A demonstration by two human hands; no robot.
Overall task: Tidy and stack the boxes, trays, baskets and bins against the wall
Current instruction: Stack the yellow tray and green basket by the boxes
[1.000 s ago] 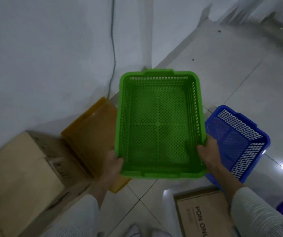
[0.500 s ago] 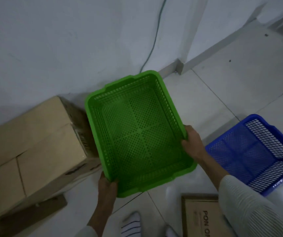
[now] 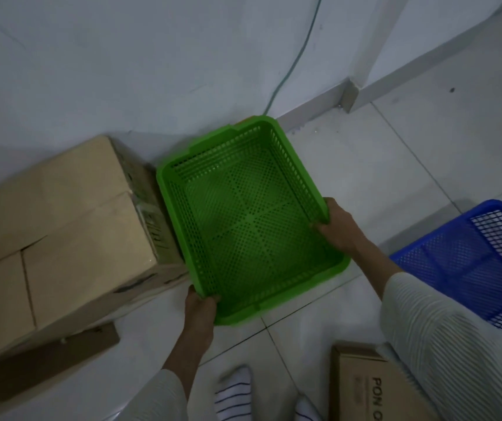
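Green basket (image 3: pixel 248 218), center of frame, low over the floor tiles (image 3: pixel 365 165) at the foot of the wall (image 3: pixel 122 71). Far end sits near the skirting; left side just beside the big cardboard box (image 3: pixel 61 232) at left of frame. Cannot tell whether the base is fully down on the floor.

Left hand (image 3: pixel 200 308) grips the near-left corner, fingers curled over the rim. Right hand (image 3: pixel 339 227) pinches the right rim, thumb inside, fingers outside.

Blue basket (image 3: pixel 468 265) at right edge of frame, well apart from the wall. Flat printed carton (image 3: pixel 362 387) at bottom right. A strip of cardboard (image 3: pixel 46 357) lies at lower left. A cable (image 3: pixel 295 59) runs down the wall behind the basket.

Judgement: placing step, nearly done. To do it well, square the far end to the skirting, keep the left side parallel to the box, and lower both corners together so it lands flat. Mind the cable behind. A flat, level set leaves 1 clean base for nesting the blue basket.
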